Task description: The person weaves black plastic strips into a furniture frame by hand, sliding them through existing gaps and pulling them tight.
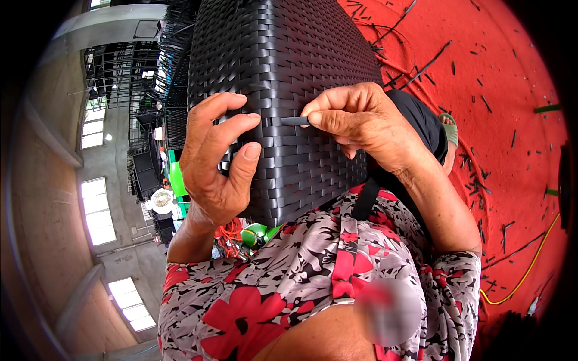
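Note:
A large black woven wicker piece (283, 54) fills the upper middle of the head view, its flat plastic strips plaited in a tight basket pattern. My left hand (214, 159) presses on its left side, thumb and fingers spread against the weave. My right hand (361, 120) pinches the short free end of a black strip (295, 121) that sticks out of the weave toward the left hand. The two hands are a finger's width apart. My flowered red, grey and black shirt (301, 283) fills the lower view.
A red floor mat (506, 90) at the right is littered with several cut black strip ends, and a yellow cord (530, 265) curves across it. A sandalled foot (448, 129) shows beside the wicker piece. Stacked black woven frames (162, 90), a green object and windows lie at the left.

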The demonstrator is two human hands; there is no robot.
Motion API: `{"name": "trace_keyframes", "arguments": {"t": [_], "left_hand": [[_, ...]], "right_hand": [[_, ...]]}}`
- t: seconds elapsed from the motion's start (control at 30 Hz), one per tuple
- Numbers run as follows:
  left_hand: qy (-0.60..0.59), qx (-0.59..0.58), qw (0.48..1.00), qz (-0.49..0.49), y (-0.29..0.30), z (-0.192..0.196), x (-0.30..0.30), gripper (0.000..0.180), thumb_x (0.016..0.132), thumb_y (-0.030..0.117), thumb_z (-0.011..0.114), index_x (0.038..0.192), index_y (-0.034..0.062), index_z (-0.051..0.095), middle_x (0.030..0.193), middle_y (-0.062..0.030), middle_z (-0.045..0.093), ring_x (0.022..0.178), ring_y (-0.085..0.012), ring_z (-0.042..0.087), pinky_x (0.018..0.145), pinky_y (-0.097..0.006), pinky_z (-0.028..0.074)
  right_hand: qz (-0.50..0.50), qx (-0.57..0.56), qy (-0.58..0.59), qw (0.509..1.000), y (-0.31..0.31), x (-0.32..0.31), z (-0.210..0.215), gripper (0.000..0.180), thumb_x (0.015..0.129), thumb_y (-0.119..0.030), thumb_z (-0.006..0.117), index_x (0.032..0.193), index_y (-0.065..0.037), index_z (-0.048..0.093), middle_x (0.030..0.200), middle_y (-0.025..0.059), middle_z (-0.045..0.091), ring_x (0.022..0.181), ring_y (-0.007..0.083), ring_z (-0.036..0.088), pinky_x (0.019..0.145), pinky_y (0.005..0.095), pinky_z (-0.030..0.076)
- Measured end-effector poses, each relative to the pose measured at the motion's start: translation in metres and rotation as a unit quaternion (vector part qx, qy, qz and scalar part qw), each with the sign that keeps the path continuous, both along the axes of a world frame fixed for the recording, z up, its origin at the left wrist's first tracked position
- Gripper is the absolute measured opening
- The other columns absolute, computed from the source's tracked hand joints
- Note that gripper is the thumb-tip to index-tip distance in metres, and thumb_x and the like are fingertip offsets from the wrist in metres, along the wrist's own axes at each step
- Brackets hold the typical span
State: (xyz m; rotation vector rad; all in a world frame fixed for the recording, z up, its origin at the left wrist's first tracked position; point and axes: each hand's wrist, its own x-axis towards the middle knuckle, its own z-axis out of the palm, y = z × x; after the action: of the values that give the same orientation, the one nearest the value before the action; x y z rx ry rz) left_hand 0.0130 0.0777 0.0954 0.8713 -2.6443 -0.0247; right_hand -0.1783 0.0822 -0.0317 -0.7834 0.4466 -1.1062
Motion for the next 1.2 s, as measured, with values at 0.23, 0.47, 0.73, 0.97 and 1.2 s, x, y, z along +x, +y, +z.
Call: {"name": "trace_keyframes", "arguments": {"t": [0.23,0.47,0.73,0.97,1.2], "left_hand": [[-0.008,0.005,1.0,0.013,0.002,0.0,-0.004,0.021,0.082,0.009,0.064,0.1,-0.0016,0.062,0.109,-0.0207,0.058,0.1,-0.0331,0.056,0.089,-0.041,0.044],[0.002,0.01,1.0,0.01,0.002,0.0,-0.003,0.021,0.081,0.008,0.063,0.099,-0.002,0.061,0.108,-0.0211,0.056,0.099,-0.0326,0.055,0.087,-0.04,0.044],[-0.005,0.011,1.0,0.008,0.002,0.0,-0.01,0.021,0.081,0.007,0.063,0.1,-0.0029,0.061,0.107,-0.0206,0.056,0.098,-0.0315,0.054,0.086,-0.039,0.043],[0.036,0.043,0.998,0.013,-0.001,0.002,-0.018,0.015,0.077,0.002,0.065,0.092,-0.0018,0.062,0.099,-0.0161,0.057,0.089,-0.0255,0.055,0.079,-0.033,0.045],[0.195,0.011,0.98,-0.02,-0.018,0.045,-0.02,0.006,0.086,-0.005,0.054,0.084,-0.0055,0.06,0.097,-0.0159,0.059,0.091,-0.0237,0.057,0.086,-0.035,0.045]], "right_hand": [[-0.123,-0.164,0.177,0.963,-0.005,0.008,0.004,0.016,0.082,-0.007,0.058,0.083,0.008,0.063,0.066,0.0133,0.063,0.06,0.0235,0.061,0.061,0.0363,0.047],[-0.07,-0.183,0.234,0.952,-0.007,0.003,0.022,0.022,0.081,-0.013,0.056,0.077,0.008,0.062,0.071,0.0256,0.06,0.071,0.0392,0.061,0.067,0.0432,0.047],[-0.099,-0.226,0.251,0.936,-0.004,-0.004,0.026,0.019,0.082,-0.01,0.057,0.074,0.007,0.059,0.069,0.0253,0.058,0.071,0.0422,0.058,0.064,0.0438,0.045],[-0.152,-0.242,0.258,0.923,0.001,0.0,0.03,0.018,0.083,-0.009,0.058,0.072,0.005,0.056,0.064,0.0253,0.055,0.07,0.0454,0.056,0.061,0.0467,0.045],[-0.464,-0.368,0.454,0.666,0.021,-0.017,0.061,0.014,0.079,-0.009,0.069,0.09,-0.001,0.066,0.085,0.0131,0.064,0.072,0.0259,0.062,0.063,0.0343,0.051]]}}
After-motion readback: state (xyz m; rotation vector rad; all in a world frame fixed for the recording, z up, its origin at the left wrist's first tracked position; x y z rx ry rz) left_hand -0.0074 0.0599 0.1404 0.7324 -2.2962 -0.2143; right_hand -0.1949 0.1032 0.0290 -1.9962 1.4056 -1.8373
